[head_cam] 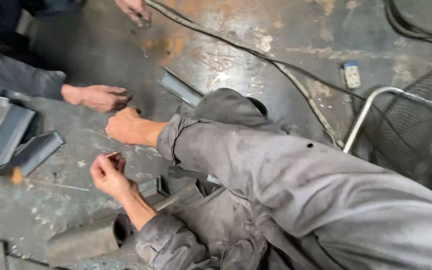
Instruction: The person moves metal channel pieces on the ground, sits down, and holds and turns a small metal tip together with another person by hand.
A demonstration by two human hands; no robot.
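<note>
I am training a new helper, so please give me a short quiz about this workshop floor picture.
1. True or false: a fan stands at the right edge of the view.
2. What does the wearer's left hand pinch? A) a small thin piece B) a hammer C) a glove
3. How many hands of another person are in view?

Key: 1 true. 2 A. 3 two: the near hand and the far hand.
</note>
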